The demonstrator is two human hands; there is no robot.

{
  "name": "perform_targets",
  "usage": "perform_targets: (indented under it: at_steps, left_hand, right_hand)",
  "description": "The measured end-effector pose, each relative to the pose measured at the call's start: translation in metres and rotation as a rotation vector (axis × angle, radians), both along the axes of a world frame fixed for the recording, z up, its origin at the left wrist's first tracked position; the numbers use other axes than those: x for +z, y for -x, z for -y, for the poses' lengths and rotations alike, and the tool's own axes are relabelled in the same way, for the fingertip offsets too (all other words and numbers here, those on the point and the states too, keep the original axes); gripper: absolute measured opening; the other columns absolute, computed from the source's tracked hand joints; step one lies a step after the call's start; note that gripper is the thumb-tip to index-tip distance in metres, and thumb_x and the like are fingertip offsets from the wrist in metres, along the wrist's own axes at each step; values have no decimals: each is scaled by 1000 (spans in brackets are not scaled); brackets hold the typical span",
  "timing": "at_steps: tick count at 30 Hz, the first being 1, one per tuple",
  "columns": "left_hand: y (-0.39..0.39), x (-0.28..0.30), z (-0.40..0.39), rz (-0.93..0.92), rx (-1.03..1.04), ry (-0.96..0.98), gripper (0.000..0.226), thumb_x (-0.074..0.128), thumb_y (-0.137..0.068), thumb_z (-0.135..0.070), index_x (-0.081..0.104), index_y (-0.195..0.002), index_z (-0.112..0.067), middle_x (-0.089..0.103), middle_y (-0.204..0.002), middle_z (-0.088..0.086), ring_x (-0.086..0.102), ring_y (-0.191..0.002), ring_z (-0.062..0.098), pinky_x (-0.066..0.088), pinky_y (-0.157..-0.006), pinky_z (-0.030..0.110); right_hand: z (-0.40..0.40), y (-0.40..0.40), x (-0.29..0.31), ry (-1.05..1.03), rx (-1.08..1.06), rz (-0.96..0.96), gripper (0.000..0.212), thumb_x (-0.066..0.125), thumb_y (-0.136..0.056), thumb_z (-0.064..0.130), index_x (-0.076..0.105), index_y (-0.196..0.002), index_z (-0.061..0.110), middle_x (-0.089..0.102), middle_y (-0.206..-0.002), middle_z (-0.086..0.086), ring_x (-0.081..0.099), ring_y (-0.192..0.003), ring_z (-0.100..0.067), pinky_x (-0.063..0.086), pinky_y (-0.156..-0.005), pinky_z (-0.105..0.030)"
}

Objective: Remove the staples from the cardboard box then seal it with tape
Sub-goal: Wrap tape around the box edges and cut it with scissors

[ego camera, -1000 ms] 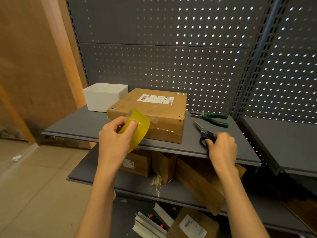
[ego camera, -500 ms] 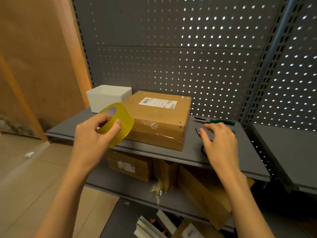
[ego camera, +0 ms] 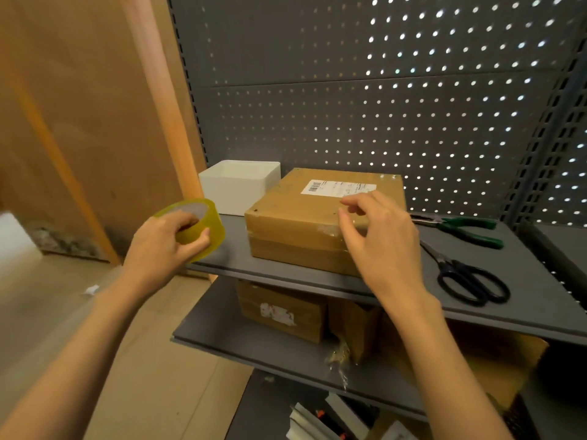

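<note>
Two hands in view, both at the upper grey metal shelf (ego camera: 317, 274). Compared with a second ago, the right hand (ego camera: 387, 246) is off the black-handled scissors (ego camera: 470, 277), which lie released on the shelf at the right, near the green-handled pliers (ego camera: 467, 228). That hand is now over the near right edge of the flat brown cardboard box (ego camera: 305, 223), fingers loosely curled, thumb and forefinger close together as if pinching; whether they hold a tape end I cannot tell. A clear strip already shows on the box's near face.

The left hand (ego camera: 165, 246) grips the yellow roll of packing tape (ego camera: 197, 227), fingers curled round its rim and into the core. The roll has moved left, from in front of the box to the shelf's near left corner, well apart from the box.

Box sits mid-shelf, labelled face up, just beside the white open plastic bin (ego camera: 238, 185) at far left.

Judgement: a strip has probably just been cut; the taping stage is under way, the staple stage likely over. Next move probably calls for pressing the strip flat. Risk: wrinkles or a loose end.
</note>
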State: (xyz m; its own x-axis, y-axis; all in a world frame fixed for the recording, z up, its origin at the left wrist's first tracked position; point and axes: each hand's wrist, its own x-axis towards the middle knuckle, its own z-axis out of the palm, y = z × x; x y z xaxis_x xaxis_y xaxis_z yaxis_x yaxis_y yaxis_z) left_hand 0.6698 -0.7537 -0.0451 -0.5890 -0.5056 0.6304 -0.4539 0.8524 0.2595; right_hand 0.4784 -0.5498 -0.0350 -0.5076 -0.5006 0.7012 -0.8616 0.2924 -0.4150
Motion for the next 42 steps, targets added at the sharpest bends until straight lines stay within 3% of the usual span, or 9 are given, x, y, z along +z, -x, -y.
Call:
perform_targets:
  at_steps: [6, 14, 18, 20, 22, 25, 30, 34, 42]
  left_hand:
    - [12, -22, 55, 105, -95, 18, 18, 65, -85, -18, 59, -73, -6, 60, -68, 11, 53, -63, 31, 38, -55, 39]
    - [25, -45, 91, 188, -216, 44, 13, 60, -89, -21, 60, -80, -12, 65, -75, 10, 60, -72, 34, 31, -64, 34]
    - [28, -49, 97, 216, -249, -27, 30, 45, -92, -32, 47, -67, -16, 52, -63, 2, 55, -68, 34, 31, -63, 37]
    - [26, -46, 96, 194, -272, -125, 35, 35, -94, -32, 55, -74, -10, 58, -73, 10, 56, -78, 36, 39, -70, 43]
    - [26, -40, 91, 149, -236, -111, 30, 37, -98, -22, 61, -100, -4, 61, -100, 19, 52, -98, 38, 40, -85, 45]
    - [32, -18, 62, 23, -246, -80, 41, 33, -99, -27, 50, -129, -6, 54, -124, 14, 44, -117, 30, 34, -98, 40]
    - [72, 8, -19, 54, -510, -94, 49, 24, -99, -37, 34, -143, -19, 38, -146, -1, 28, -135, 10, 15, -110, 24]
    - [110, 6, -56, 123, -600, 1, 46, 26, -100, -33, 29, -144, -19, 34, -150, -2, 25, -137, 6, 2, -107, 14]
    - [120, -13, -50, 199, -573, 16, 44, 28, -101, -31, 28, -144, -21, 33, -150, -5, 24, -137, 5, -5, -102, 7]
  right_hand:
    - [17, -15, -6, 8, -130, -13, 18, 55, -92, 21, 66, -104, 15, 63, -102, 3, 55, -94, -10, 34, -71, -18]
    - [20, -24, -13, 19, -296, 22, 18, 55, -92, 22, 66, -105, 16, 63, -100, 4, 51, -90, -3, 32, -73, -15]
    - [17, -22, -17, 36, -322, 64, 19, 55, -92, 21, 67, -106, 15, 63, -98, 4, 56, -91, -9, 38, -73, -18]
    - [15, -23, -20, 50, -335, 78, 19, 55, -92, 19, 67, -105, 14, 64, -98, 2, 57, -92, -12, 41, -74, -21]
    - [14, -23, -23, 61, -347, 96, 20, 52, -94, 18, 66, -107, 13, 64, -102, 0, 58, -96, -13, 42, -78, -22]
    - [13, -23, -26, 57, -359, 110, 26, 46, -97, 19, 63, -116, 12, 63, -111, -1, 56, -103, -13, 36, -81, -18]
    - [17, -22, -20, -77, -256, 57, 34, 39, -100, 21, 54, -128, 12, 58, -126, -1, 49, -115, -11, 21, -89, -6]
    - [26, -10, -9, -293, -139, -4, 42, 34, -100, 22, 40, -139, 8, 42, -145, -6, 34, -135, -14, 12, -109, -18]
    - [24, 5, -25, -509, -137, -78, 48, 22, -101, 31, 24, -147, 15, 26, -153, 2, 18, -141, -6, 0, -113, -21]
